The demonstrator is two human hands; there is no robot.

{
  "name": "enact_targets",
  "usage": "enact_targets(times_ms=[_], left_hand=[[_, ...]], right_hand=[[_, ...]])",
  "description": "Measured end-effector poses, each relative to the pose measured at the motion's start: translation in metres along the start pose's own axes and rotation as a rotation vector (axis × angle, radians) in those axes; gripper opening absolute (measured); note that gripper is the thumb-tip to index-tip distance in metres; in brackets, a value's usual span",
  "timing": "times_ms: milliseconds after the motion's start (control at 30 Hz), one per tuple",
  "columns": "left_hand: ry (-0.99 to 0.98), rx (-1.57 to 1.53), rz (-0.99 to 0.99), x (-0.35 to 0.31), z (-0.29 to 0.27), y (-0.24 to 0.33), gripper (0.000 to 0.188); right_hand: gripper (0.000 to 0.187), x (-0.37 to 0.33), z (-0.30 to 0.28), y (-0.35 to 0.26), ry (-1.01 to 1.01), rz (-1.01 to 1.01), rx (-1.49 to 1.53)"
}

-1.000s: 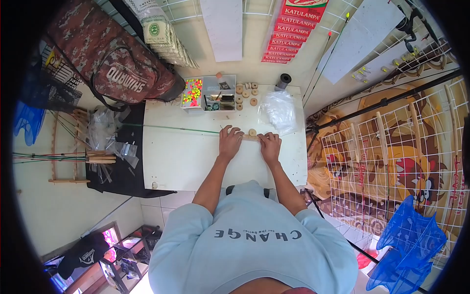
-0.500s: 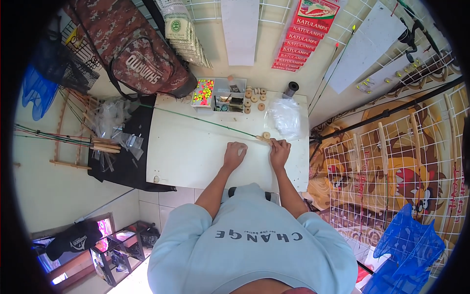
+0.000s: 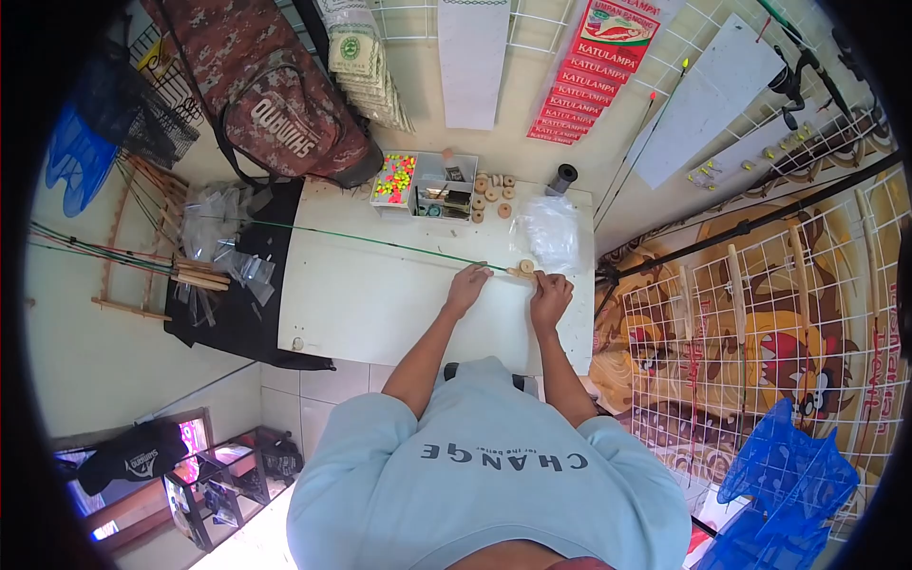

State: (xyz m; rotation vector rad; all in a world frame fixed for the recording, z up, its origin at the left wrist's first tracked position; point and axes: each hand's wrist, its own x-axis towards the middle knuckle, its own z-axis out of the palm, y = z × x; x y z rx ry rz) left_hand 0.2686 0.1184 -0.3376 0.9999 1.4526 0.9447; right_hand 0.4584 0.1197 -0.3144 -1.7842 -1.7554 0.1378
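Observation:
A thin green fishing rod point(image 3: 380, 245) lies slantwise over the white table, its tip end toward the left. Its short wooden handle point(image 3: 514, 272) is at the right end, with a small round wooden spool point(image 3: 526, 267) on it. My left hand point(image 3: 466, 289) has its fingertips closed on the rod just left of the handle. With thumb and fingers pinched together, my right hand point(image 3: 550, 302) grips the handle's end; the part inside the fingers is hidden.
On the white table point(image 3: 380, 313) stand a divided box point(image 3: 445, 201) of bright beads, several wooden spools point(image 3: 493, 190), a black roll point(image 3: 564, 178) and clear plastic bags point(image 3: 549, 233). A camouflage rod bag point(image 3: 275, 114) leans at back left. More rods point(image 3: 199, 274) lie left; a wire grid point(image 3: 760, 313) stands right.
My left hand has moved up and right from the tabletop to the rod. The rod's handle and my right hand have shifted slightly right. The view has tilted a little.

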Motion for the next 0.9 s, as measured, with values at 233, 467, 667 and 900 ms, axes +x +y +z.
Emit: enact_targets(times_ms=[233, 467, 667, 900], left_hand=[[0.007, -0.144, -0.044, 0.0, 0.008, -0.006, 0.029], [0.175, -0.192, 0.001, -0.025, 0.014, 0.007, 0.02], [0.25, -0.162, 0.054, -0.053, 0.014, 0.014, 0.019], [0.312, -0.143, 0.063, -0.088, 0.026, 0.018, 0.019]], right_hand=[[0.03, -0.006, 0.001, 0.0, -0.034, 0.002, 0.015], [0.034, -0.02, -0.004, -0.004, -0.102, -0.041, 0.08], [0.035, -0.04, -0.005, -0.003, -0.177, -0.036, 0.152], [0.034, -0.065, -0.028, -0.001, -0.182, -0.052, 0.166]])
